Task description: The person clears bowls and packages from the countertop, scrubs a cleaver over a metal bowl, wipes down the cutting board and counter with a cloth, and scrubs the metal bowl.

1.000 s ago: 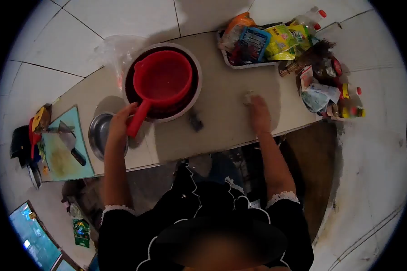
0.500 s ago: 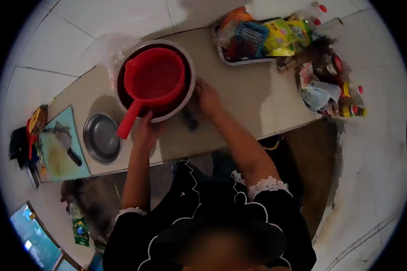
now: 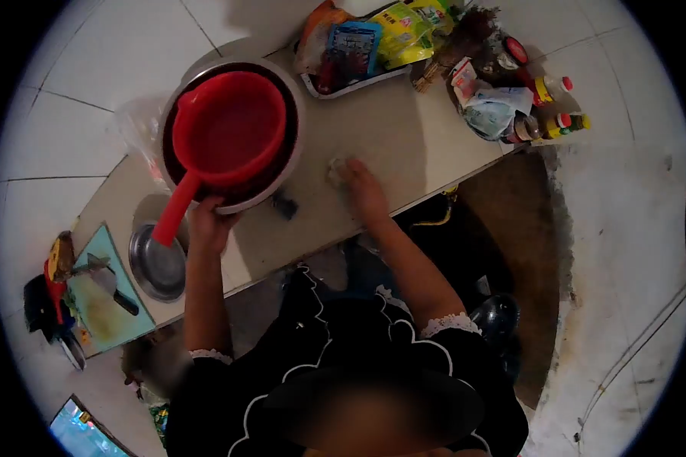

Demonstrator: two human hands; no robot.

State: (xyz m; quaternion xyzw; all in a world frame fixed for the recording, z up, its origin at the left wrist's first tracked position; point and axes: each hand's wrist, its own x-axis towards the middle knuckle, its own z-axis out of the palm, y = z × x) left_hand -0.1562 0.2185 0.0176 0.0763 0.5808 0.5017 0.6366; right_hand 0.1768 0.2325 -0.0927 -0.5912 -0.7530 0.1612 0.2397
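A red plastic dipper with a long handle sits inside a dark-lined basin with a pale rim. My left hand grips the basin's near rim beside the dipper's handle, its fingers partly hidden underneath. To the right of the basin, my right hand is low over the counter, fingertips closed on a small pale lump. What the lump is made of is unclear. Between the two hands, a small dark object lies on the counter; its kind cannot be made out.
Left of the basin are a round metal dish and a light-blue cutting board with a knife. A tray of packets stands at the back. Several bottles and bags stand at the right end.
My right hand has left the basin's right side and moved right and nearer the front edge, with the pale lump now showing at its fingertips. The view has shifted; my left hand stays on the basin.
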